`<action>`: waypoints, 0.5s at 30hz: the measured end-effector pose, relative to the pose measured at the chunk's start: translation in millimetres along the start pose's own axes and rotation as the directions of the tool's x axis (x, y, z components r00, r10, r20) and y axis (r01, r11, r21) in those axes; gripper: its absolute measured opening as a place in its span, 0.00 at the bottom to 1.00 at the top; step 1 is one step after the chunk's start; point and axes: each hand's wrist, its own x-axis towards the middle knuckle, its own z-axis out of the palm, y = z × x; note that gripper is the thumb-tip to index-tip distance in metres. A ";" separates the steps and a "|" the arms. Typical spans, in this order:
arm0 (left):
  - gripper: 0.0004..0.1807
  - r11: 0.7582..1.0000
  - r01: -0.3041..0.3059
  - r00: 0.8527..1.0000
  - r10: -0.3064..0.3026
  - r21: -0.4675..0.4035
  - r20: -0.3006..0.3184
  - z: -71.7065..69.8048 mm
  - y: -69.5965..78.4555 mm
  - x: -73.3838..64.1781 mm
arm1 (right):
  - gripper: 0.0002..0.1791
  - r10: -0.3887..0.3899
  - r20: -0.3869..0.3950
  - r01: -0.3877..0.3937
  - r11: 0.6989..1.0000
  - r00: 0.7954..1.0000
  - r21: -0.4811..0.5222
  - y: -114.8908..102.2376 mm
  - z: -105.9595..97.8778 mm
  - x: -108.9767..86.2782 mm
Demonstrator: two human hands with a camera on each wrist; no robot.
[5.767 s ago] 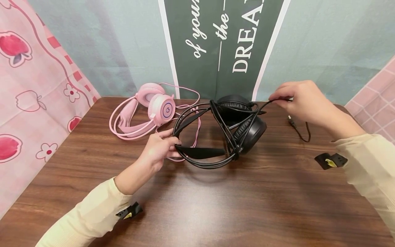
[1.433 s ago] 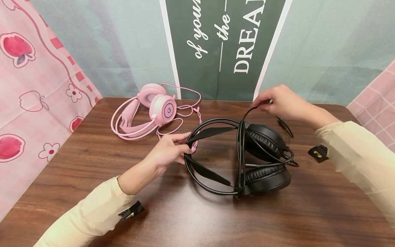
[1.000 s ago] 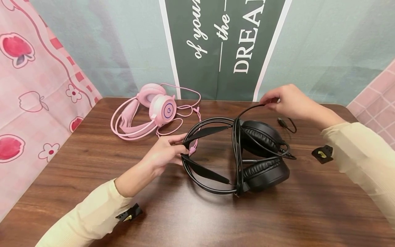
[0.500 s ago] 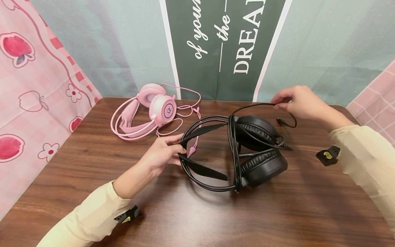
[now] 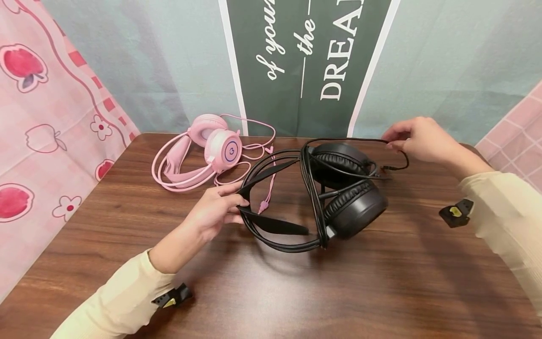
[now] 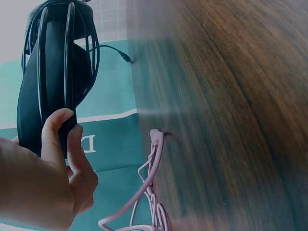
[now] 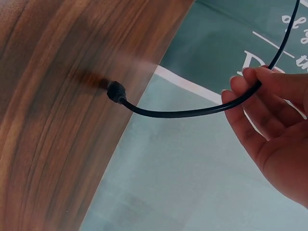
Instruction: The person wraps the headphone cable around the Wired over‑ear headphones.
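Note:
My left hand (image 5: 216, 207) grips the headband end of the black headphones (image 5: 357, 209), thumb and fingers around it. In the left wrist view the left hand (image 6: 62, 178) holds them raised off the table, ear cups pointing away from the hand. A black cable is wound in several loops around the frame by the ear cups. My right hand (image 5: 419, 139), right of the ear cups, pinches a free stretch of that cable between thumb and fingers. In the right wrist view the cable (image 7: 187, 114) curves down from the fingertips to a small black plug (image 7: 115, 91) that hangs over the table.
Pink headphones (image 5: 222, 148) lie on the wooden table (image 5: 271, 292) at the back left. Their pink cord, with a pink connector (image 5: 263, 206), trails toward the black headband. A printed curtain (image 5: 169, 70) stands behind the table, a pink cloth (image 5: 46, 141) on the left.
Over the last second my right hand has moved right, drawing out a longer span of cable from the loops. The black headphones have shifted left and away in my left hand, tilting slightly.

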 end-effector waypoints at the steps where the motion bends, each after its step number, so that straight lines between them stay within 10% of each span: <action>1: 0.32 1.000 0.000 1.000 0.000 -0.004 -0.004 -0.1 0.1 0.0 | 0.06 0.002 0.004 -0.002 1.000 1.000 -0.001 0.2 0.1 -0.1; 15: 0.32 0.994 0.011 1.000 -0.013 -0.112 -0.020 -1.1 5.6 -0.1 | 0.08 0.030 0.031 -0.029 0.999 0.999 -0.027 4.2 2.3 -1.7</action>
